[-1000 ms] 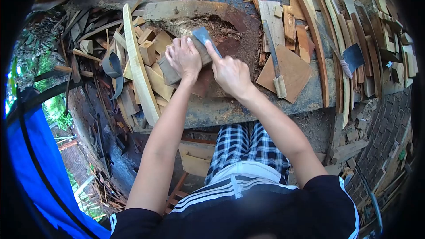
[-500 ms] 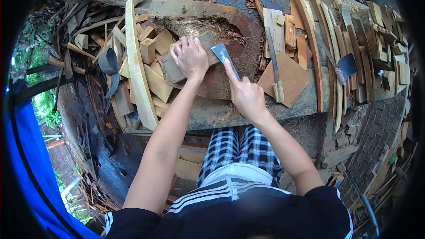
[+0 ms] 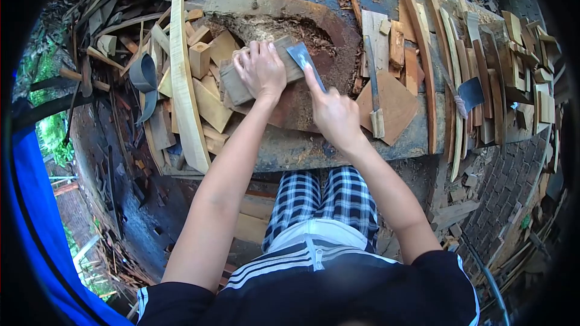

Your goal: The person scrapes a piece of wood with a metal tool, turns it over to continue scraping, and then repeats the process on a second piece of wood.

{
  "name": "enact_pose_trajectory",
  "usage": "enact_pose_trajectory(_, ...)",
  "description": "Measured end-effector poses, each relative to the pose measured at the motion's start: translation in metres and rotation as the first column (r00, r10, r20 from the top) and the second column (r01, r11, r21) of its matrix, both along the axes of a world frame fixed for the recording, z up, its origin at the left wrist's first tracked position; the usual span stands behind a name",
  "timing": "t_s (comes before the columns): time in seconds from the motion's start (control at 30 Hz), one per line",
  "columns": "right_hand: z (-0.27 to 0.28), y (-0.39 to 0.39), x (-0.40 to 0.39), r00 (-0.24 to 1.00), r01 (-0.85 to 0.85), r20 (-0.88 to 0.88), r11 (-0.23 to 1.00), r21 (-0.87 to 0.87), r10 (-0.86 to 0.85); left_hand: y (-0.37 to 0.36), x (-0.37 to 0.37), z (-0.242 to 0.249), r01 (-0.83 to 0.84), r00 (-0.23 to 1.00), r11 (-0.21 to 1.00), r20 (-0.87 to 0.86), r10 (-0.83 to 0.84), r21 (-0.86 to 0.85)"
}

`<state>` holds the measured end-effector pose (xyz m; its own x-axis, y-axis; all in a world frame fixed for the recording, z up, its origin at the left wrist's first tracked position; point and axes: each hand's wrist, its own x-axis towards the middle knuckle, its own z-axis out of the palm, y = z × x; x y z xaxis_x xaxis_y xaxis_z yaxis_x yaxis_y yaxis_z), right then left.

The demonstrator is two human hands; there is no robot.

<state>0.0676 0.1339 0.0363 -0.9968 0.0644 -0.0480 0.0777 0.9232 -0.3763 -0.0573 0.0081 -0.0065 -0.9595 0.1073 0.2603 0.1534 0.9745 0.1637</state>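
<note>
A grey-brown wooden block point(image 3: 238, 89) lies tilted on the worn bench. My left hand point(image 3: 261, 72) rests over it, its fingers curled across the top and far side. In my right hand point(image 3: 336, 116) is a flat metal blade tool point(image 3: 306, 64), the index finger stretched along it and the other fingers wrapped round its handle. The blade's wide end is beside the block's right end. To the right, a long narrow blade with a wooden handle point(image 3: 377, 124) lies across a brown square board point(image 3: 396, 108).
A long pale curved strip point(image 3: 186, 84) and wood offcuts point(image 3: 211, 108) lie left of the block. Long curved strips point(image 3: 423, 66) and a dark curved metal blade point(image 3: 470, 93) are at the right. The bench's near edge point(image 3: 290, 160) runs before my legs.
The view has shifted slightly, so the bench edge and offcuts appear a little higher and further left. Both hands keep the same hold, with the blade still near the block's right end.
</note>
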Motion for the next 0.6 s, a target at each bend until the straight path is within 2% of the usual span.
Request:
enact_pose_trajectory(0.17,-0.006,-0.003,-0.013,0.996,0.018,-0.086,1.0,0.022,-0.016,-0.001,0.0,-0.001,-0.003,1.0,1.0,-0.001,0.003,0.027)
enact_pose_trajectory(0.23,0.007,0.0,0.017,0.999,0.012,0.046,1.0,0.0,-0.012,0.0,-0.001,-0.003,-0.006,1.0,1.0,-0.009,0.006,0.02)
enact_pose_trajectory(0.33,0.014,0.001,0.013,0.997,0.005,0.074,1.0,-0.003,-0.005,-0.004,0.001,-0.005,-0.021,1.0,1.0,-0.018,0.02,-0.014)
enact_pose_trajectory(0.47,-0.018,-0.004,-0.031,0.994,0.012,-0.105,1.0,0.007,-0.011,-0.002,-0.002,-0.005,-0.009,1.0,1.0,-0.023,0.009,-0.004)
enact_pose_trajectory(0.53,-0.008,-0.001,-0.02,0.996,0.015,-0.09,1.0,0.003,-0.014,-0.004,-0.003,-0.005,-0.002,0.999,1.0,-0.034,0.002,0.005)
enact_pose_trajectory(0.6,0.006,0.002,0.011,0.998,0.009,0.068,0.999,-0.037,-0.007,-0.001,-0.001,-0.007,-0.008,0.999,1.0,-0.033,0.009,0.022)
